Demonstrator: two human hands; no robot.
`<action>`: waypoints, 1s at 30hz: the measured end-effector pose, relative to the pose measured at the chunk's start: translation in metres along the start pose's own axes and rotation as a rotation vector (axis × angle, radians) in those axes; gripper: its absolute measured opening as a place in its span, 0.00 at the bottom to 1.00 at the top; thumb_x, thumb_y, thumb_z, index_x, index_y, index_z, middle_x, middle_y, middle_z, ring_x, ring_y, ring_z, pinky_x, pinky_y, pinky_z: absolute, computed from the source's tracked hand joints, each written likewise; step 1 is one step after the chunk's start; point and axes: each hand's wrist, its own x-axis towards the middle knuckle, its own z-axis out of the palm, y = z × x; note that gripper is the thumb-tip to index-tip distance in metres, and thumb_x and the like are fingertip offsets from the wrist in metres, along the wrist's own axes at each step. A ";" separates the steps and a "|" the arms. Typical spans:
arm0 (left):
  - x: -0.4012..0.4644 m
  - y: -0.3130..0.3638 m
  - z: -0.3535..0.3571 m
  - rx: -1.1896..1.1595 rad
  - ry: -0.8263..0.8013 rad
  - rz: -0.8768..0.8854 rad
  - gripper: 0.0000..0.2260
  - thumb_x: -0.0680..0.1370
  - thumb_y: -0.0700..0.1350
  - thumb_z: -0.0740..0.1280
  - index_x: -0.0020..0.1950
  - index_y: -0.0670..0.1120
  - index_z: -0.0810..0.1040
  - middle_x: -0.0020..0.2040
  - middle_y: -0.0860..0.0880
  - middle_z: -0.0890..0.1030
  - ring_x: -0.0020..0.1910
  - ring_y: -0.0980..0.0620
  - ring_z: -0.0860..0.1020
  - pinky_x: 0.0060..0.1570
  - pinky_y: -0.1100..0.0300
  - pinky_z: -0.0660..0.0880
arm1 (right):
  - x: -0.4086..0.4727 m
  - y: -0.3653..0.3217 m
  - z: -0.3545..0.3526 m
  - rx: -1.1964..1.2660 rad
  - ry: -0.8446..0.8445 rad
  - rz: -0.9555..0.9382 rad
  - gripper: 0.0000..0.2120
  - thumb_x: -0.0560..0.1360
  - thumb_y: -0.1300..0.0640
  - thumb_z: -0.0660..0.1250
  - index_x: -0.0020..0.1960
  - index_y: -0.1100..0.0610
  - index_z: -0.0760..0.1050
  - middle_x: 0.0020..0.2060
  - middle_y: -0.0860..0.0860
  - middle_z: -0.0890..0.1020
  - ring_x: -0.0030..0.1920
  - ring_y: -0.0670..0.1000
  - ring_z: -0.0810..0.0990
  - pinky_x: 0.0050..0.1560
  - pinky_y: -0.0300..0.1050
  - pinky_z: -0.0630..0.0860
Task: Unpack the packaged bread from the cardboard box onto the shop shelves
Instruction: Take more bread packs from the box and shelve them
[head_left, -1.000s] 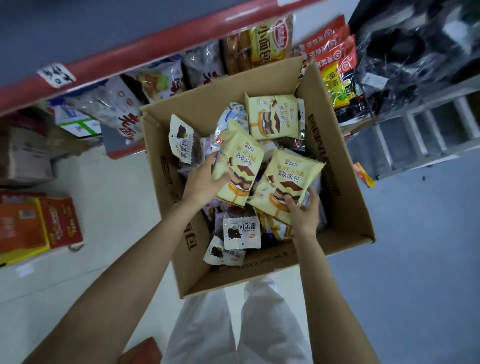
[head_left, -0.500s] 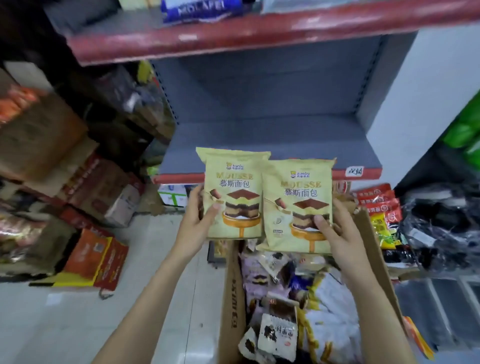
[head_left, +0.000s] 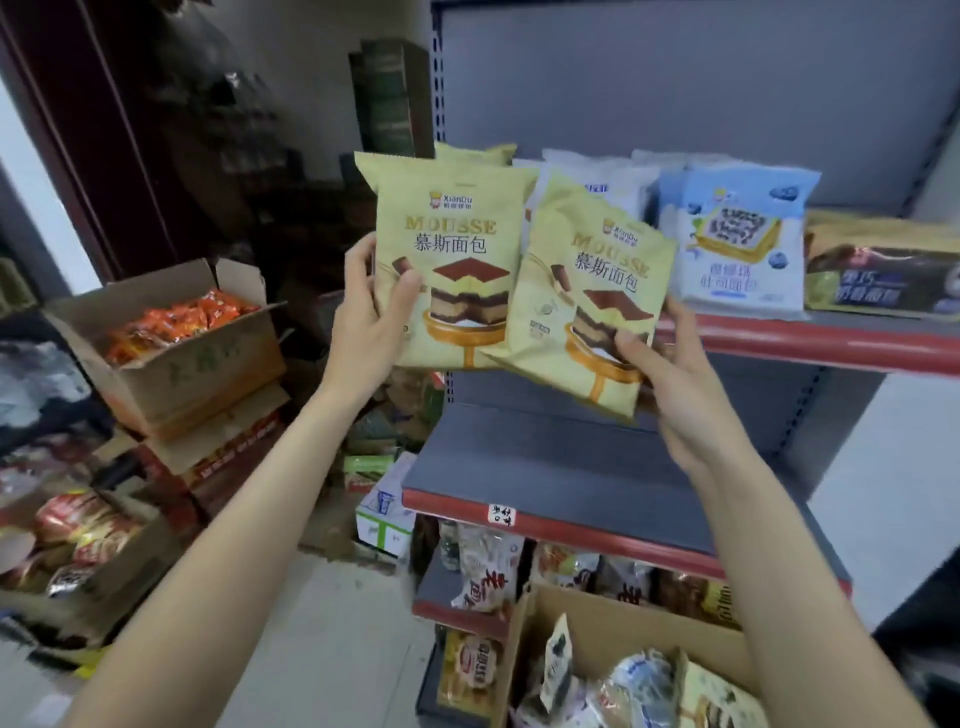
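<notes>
- The left hand (head_left: 363, 322) holds an upright yellow mousse bread packet (head_left: 452, 260), fingers pinching its left edge.
- The right hand (head_left: 675, 384) holds a second, tilted mousse bread packet (head_left: 592, 296), fingers pinching its lower right corner.
- Both packets overlap in front of the upper shelf (head_left: 831, 340), where blue-and-white bread packets (head_left: 737, 239) stand.
- The open cardboard box (head_left: 623, 618) sits below.

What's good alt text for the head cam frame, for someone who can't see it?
A person holds up two yellow mousse bread packs, one in the left hand and one in the right hand, before a red-edged shop shelf that already bears similar packs. An open cardboard box of packaged bread sits below.
</notes>
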 end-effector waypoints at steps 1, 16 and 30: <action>0.019 0.001 -0.003 -0.005 -0.010 0.022 0.22 0.81 0.49 0.61 0.73 0.50 0.58 0.58 0.60 0.76 0.54 0.66 0.77 0.50 0.67 0.75 | 0.015 -0.007 0.008 -0.003 0.010 -0.026 0.23 0.77 0.60 0.64 0.68 0.46 0.62 0.57 0.47 0.80 0.53 0.44 0.81 0.45 0.36 0.77; 0.257 -0.065 0.032 0.218 -0.480 0.158 0.29 0.81 0.41 0.59 0.77 0.46 0.45 0.72 0.45 0.65 0.67 0.46 0.70 0.61 0.60 0.67 | 0.171 -0.036 0.104 -0.505 0.328 -0.224 0.31 0.75 0.57 0.63 0.74 0.45 0.54 0.44 0.49 0.79 0.45 0.53 0.79 0.50 0.51 0.76; 0.304 -0.160 0.033 0.330 -0.561 0.006 0.27 0.77 0.45 0.68 0.73 0.45 0.62 0.67 0.48 0.73 0.66 0.48 0.71 0.60 0.56 0.69 | 0.205 0.009 0.163 -1.164 0.334 -0.257 0.34 0.78 0.53 0.59 0.76 0.48 0.42 0.60 0.60 0.71 0.56 0.63 0.74 0.45 0.50 0.69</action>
